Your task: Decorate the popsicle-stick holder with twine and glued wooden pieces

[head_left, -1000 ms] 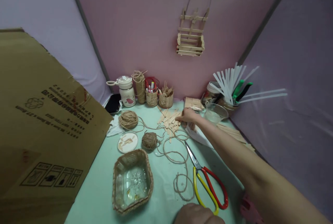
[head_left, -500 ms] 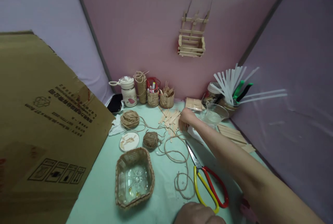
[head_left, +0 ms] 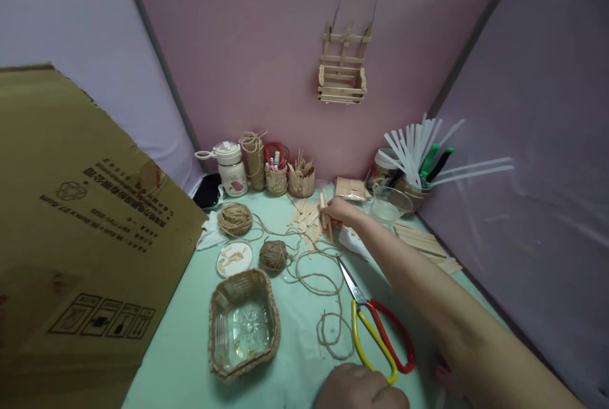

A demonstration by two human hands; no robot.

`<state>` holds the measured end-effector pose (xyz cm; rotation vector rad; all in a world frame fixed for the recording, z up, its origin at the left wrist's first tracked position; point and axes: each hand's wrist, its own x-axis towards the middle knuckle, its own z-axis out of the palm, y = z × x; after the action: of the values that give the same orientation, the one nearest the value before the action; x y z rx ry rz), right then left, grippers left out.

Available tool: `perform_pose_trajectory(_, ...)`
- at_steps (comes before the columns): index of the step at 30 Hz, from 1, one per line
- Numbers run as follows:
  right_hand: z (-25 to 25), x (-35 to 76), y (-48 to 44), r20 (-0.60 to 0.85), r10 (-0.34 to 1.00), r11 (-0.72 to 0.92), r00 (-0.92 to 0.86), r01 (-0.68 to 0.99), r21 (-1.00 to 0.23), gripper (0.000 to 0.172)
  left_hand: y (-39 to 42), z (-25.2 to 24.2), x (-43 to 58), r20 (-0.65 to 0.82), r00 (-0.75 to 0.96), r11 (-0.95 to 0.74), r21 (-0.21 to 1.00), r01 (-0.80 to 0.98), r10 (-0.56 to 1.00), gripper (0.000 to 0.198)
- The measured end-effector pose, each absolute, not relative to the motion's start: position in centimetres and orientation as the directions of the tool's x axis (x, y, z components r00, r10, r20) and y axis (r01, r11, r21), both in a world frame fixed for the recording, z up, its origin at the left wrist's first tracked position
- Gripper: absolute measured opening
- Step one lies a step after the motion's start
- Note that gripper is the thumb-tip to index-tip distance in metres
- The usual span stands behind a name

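Observation:
My right hand (head_left: 337, 211) is closed round a few wooden sticks (head_left: 325, 215) at the back of the table, held above a loose pile of flat sticks (head_left: 307, 217). At the bottom edge my left hand (head_left: 360, 389) rests with its fingers curled, beside the yellow handle of the scissors (head_left: 358, 295); whether it holds anything is hidden. Loose twine (head_left: 320, 276) curls between the pile and my left hand. Left of it sit a ball of brown twine (head_left: 274, 255) and a clear box with a braided rim (head_left: 245, 326).
A big cardboard box (head_left: 95, 225) stands at the left. Along the back are a white bottle (head_left: 232, 171), stick-covered cups (head_left: 301, 182) and a clear cup (head_left: 387, 206). White strips (head_left: 413, 149) jut out at the right. A small stick rack (head_left: 342, 73) hangs on the wall.
My right hand has lifted and turned, and sticks now show upright in its fingers. The whole view has shifted slightly; my left hand stays near the scissors.

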<state>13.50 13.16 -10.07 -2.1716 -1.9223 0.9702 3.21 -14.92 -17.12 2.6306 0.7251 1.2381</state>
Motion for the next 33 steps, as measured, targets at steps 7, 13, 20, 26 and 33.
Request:
perform_pose_trajectory(7, -10.2, 14.1, 12.7, -0.398, 0.917, -0.282, -0.001, 0.703, -0.653, 0.026, -15.1, -17.3, 3.1, 0.663, 0.58, -0.878, 0.293, 0.38, 0.472, 0.031)
perform_pose_trajectory(13, -10.7, 14.6, 13.0, -0.318, 0.948, -0.24, -0.014, 0.622, -0.745, 0.038, -15.0, -17.6, 3.2, 0.699, 0.569, -0.887, 0.219, 0.406, 0.433, 0.027)
perform_pose_trajectory(20, -10.3, 15.2, 12.6, -0.252, 0.968, -0.171, -0.001, 0.735, -0.656, 0.035, -15.2, -17.1, 3.2, 0.69, 0.561, -0.872, 0.225, 0.434, 0.457, 0.024)
perform_pose_trajectory(26, -9.5, 14.5, 12.7, -0.14, 0.99, -0.06, 0.002, 0.908, -0.414, 0.02, -15.1, -17.1, 3.3, 0.718, 0.543, -0.883, 0.224, 0.413, 0.436, 0.029)
perform_pose_trajectory(33, -9.6, 10.9, 13.5, -0.045, 0.986, 0.142, -0.16, 0.951, -0.276, 0.022, -15.0, -16.3, 3.4, 0.774, 0.446, -0.869, 0.262, 0.42, 0.449, 0.031)
